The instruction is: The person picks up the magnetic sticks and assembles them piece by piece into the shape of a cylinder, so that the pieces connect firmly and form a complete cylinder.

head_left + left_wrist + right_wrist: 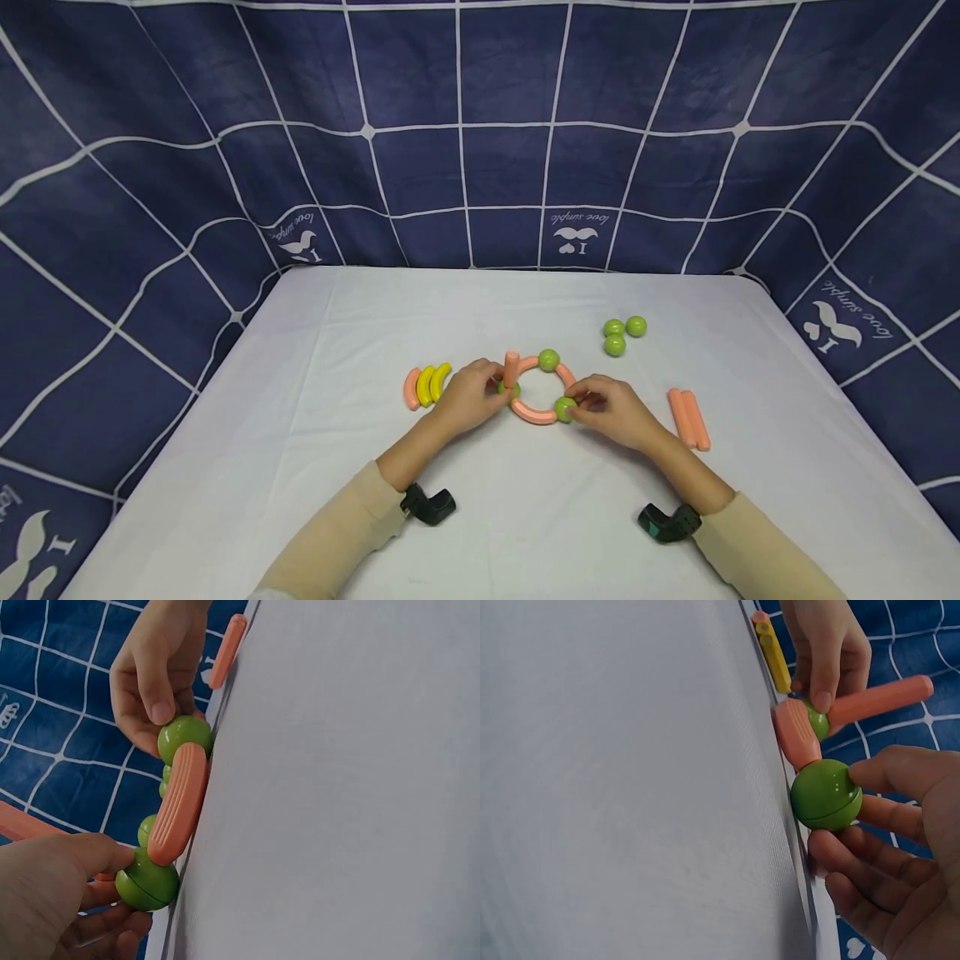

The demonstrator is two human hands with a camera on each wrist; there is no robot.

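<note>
Observing the table [480,508], covered in white cloth, we record a ring [566,377] of three glossy green balls and three curved salmon-pink pieces lying near its middle. Left hand [471,395]: grip grasping the left green ball [509,390] of the ring between thumb and fingers; a straight salmon-pink rod [512,368] rises upright from this ball. Right hand [611,410]: grip likewise pinching the right green ball [565,408], as both wrist views confirm. Between the two held balls we see a ridged, curved salmon-pink piece [532,414] on the near side, its ends touching them. The third, far green ball [549,360] sits at the back of the ring, apart from both hands. Beyond the ring and to the right we count three loose green balls [614,328], grouped close together. Beside the left hand, to its left, lie two yellow curved pieces [426,386] and one loose salmon-pink curved piece [412,389], side by side in a row. To the right of the right hand we note two straight salmon-pink rods [679,418], lying parallel and touching. Both forearms wear beige sleeves [345,529], with a black device [431,506] at each wrist. Behind the table hangs a navy cloth [502,92] with a white grid.
</note>
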